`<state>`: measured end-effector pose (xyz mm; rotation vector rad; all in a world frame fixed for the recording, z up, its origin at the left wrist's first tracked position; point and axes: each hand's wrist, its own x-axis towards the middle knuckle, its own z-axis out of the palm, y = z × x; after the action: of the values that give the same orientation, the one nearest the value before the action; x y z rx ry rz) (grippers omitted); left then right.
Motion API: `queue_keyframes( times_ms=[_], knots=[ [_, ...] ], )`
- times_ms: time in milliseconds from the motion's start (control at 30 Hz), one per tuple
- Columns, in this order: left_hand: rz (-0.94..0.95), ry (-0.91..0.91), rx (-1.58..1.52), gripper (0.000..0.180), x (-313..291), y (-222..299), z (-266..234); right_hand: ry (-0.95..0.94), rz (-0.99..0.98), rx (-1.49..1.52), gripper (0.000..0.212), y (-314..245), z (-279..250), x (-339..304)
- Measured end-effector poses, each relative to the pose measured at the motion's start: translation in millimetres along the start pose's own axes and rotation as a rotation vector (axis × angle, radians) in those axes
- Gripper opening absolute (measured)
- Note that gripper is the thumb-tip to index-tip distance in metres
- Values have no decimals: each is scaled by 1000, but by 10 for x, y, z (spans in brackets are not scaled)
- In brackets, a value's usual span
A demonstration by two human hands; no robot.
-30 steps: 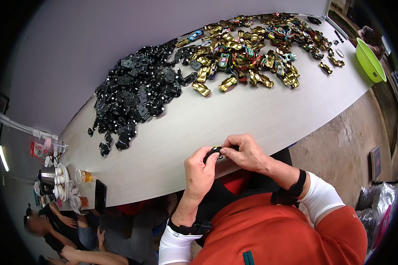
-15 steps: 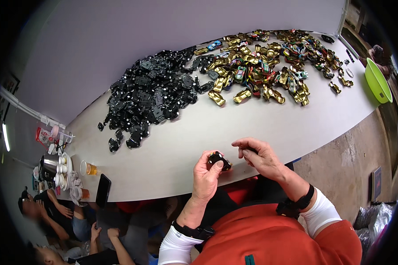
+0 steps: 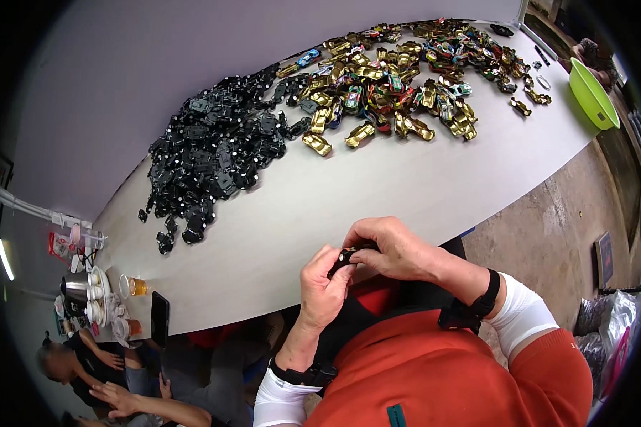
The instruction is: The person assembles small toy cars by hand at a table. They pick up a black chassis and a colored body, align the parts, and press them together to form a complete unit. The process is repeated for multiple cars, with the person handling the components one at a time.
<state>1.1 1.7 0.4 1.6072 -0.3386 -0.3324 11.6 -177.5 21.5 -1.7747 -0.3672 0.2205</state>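
Observation:
Over the table's near edge, my left hand (image 3: 320, 290) grips a small toy car (image 3: 343, 260), its black side and a white wheel showing between the fingers. My right hand (image 3: 393, 250) is closed on the same car from the right, thumb and bent fingers pressed to it. The fingers cover most of the car. Farther off on the table lies a heap of black toy car bases (image 3: 210, 153) with white wheels. To its right spreads a pile of toy car bodies (image 3: 360, 134), many gold, others in mixed colours.
A light green basin (image 3: 584, 96) stands at the table's far right end. At the left are a black phone (image 3: 160, 320), a plastic cup (image 3: 138, 287) of amber drink and a tray (image 3: 106, 285) with small white cups. Other people (image 3: 85, 363) sit at lower left. The pale table (image 3: 263, 235) curves between.
My right hand has come left and down onto the toy car, where it was apart before. The view has shifted, so the piles sit higher and farther left. A person's arm at lower left has moved.

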Motion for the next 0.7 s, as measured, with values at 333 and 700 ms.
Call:
queue_keyframes(
  times_ms=[333,700],
  knots=[
    [-308,-20,-415,14,62,131,-94,-24,277,456,23,-72,-106,-98],
    [-304,-87,-381,18,27,78,-70,-40,312,557,11,13,-82,-115]
  ],
)
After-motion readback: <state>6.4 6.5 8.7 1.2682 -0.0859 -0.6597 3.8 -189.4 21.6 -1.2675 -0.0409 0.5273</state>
